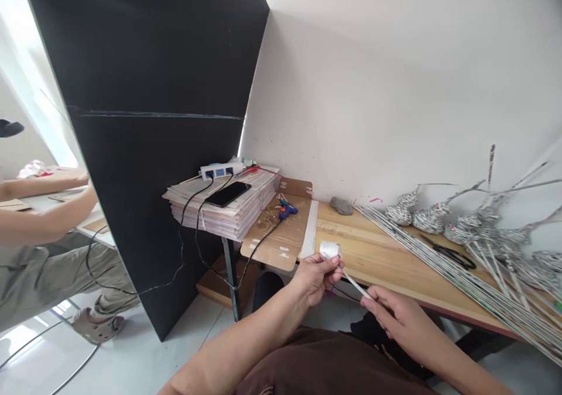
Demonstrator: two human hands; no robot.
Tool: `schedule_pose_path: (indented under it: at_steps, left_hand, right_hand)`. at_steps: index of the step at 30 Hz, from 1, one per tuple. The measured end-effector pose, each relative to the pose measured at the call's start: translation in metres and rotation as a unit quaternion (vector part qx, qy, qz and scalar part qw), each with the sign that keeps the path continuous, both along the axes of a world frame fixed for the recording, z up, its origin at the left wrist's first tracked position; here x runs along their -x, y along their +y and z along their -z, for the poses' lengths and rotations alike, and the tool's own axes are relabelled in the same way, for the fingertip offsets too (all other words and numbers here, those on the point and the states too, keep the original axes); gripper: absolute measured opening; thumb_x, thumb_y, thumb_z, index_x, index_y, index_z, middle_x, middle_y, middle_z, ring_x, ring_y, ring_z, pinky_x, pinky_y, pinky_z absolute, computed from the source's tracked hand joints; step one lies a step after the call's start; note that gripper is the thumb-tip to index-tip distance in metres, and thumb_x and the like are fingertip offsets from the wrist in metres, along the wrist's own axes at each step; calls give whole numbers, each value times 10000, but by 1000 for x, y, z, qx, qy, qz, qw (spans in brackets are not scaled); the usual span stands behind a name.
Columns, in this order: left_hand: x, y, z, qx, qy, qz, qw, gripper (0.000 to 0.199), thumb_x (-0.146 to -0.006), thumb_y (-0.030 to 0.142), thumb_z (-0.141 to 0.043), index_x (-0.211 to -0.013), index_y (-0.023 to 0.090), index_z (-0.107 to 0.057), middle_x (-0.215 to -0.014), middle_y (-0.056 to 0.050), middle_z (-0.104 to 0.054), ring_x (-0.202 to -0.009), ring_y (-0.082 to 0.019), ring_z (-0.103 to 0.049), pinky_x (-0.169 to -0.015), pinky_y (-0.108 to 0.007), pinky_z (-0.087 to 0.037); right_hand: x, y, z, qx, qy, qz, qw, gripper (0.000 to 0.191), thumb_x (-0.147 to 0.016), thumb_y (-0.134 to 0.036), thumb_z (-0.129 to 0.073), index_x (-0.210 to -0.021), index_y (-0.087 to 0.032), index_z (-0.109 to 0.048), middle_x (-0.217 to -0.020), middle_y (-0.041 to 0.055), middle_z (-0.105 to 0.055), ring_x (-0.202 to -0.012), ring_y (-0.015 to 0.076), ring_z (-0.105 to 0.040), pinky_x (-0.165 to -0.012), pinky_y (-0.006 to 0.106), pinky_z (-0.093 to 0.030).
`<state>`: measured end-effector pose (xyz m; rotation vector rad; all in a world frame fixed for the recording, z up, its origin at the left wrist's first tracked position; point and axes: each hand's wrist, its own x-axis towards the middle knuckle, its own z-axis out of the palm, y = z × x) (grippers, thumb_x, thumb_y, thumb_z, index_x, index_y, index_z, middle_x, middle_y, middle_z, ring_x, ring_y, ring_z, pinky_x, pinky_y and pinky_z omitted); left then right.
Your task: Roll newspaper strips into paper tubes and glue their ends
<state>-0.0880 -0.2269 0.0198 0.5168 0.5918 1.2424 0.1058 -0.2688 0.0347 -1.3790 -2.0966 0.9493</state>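
Note:
Pinched in my left hand (pixel 317 277) is a small white paper coil (pixel 328 248), held up in front of the wooden table's (pixel 346 234) near edge. A narrow paper strip (pixel 357 285) runs from beneath my left fingers down to my right hand (pixel 397 316). My right thumb and fingers are closed on the strip's other end. Both hands are just above my lap. How the strip joins the coil is hidden behind my left fingers.
Long paper rods (pixel 432 266) lie along the table's right side, beside scissors (pixel 452 254) and several woven paper shapes (pixel 427 222). Leftward are a blue glue gun (pixel 287 210) on cardboard (pixel 274 253), a paper stack (pixel 219 222), a phone (pixel 228 193) and a black partition (pixel 153 178). Another person sits beyond it.

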Motion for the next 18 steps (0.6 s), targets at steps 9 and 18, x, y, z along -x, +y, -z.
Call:
schedule_pose_path:
  at_steps: [9, 18]
  left_hand:
    - [3, -1, 0, -11, -9, 23, 1000, 169, -714, 174, -727, -799, 48, -654, -741, -80, -656, -508, -50, -578, -519, -131, -523]
    - [4, -4, 0, -5, -7, 22, 1000, 159, -717, 168, -723, -786, 51, -640, -728, -77, -653, -504, -53, -583, -520, -132, -523]
  right_hand:
    - [0, -5, 6, 211, 118, -8, 970, 456, -898, -589, -307, -807, -183, -496, -475, -76, -332, -386, 82, -344, -430, 213, -314]
    - [4, -4, 4, 135, 88, 8, 987, 434, -885, -578, -373, -827, -175, -524, -495, -56, -420, -449, 88, -410, -488, 212, -369]
